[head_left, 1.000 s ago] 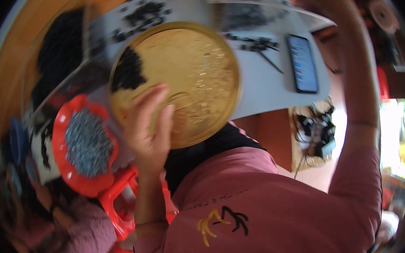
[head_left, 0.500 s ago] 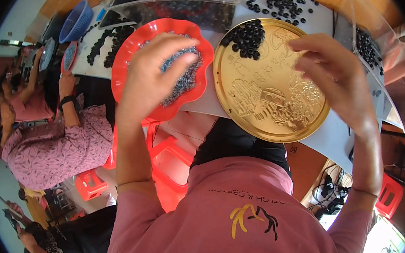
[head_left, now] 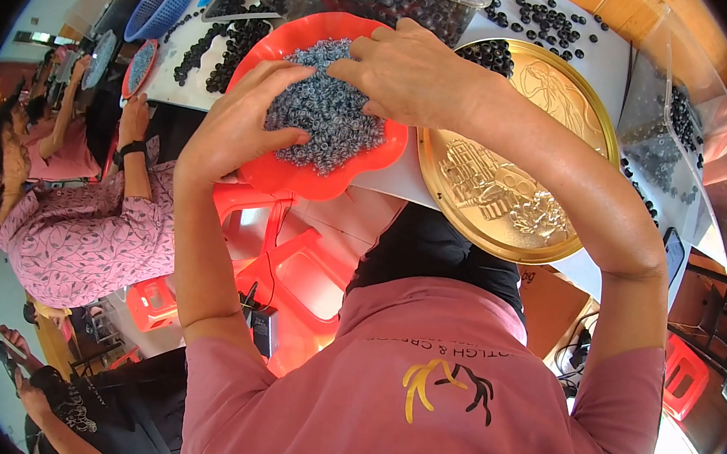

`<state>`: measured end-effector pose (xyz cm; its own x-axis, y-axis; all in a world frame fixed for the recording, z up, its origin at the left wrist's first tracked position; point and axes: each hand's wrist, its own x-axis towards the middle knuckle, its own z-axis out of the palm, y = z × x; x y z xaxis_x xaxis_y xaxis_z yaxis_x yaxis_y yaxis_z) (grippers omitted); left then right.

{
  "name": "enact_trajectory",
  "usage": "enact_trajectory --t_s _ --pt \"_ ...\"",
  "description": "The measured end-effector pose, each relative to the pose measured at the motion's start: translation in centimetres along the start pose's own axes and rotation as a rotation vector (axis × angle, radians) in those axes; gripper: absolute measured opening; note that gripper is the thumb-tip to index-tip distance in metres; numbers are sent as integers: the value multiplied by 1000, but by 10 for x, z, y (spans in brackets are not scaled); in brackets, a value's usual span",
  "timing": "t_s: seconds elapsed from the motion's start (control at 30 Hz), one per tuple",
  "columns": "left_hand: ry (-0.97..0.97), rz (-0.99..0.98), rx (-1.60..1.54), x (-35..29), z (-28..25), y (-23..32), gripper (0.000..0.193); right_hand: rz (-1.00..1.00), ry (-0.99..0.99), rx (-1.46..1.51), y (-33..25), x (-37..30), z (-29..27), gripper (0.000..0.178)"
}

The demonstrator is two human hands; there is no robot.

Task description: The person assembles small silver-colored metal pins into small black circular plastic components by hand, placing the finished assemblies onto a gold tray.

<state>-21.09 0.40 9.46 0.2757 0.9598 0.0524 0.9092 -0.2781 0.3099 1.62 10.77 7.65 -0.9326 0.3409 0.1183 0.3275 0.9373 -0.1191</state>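
I see my left hand (head_left: 238, 123) and right hand (head_left: 409, 74) cupped, grasping grey rings (head_left: 325, 123) in the red tray (head_left: 298, 181) on the white table (head_left: 394, 182), gold tray (head_left: 514, 206) just right.

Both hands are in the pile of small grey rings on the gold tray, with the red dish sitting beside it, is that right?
Not quite. In the head view, the left hand and right hand are in the grey rings on the red dish; the gold tray sits beside it.
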Motion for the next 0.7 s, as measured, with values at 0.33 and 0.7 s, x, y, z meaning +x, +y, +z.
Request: enact_trajectory --t_s 0.33,0.7 --pt "124 50 -54 13 27 1 52 81 121 288 -3 18 25 31" --pt "177 -347 -598 25 25 -15 33 625 57 1216 -10 53 20 42"
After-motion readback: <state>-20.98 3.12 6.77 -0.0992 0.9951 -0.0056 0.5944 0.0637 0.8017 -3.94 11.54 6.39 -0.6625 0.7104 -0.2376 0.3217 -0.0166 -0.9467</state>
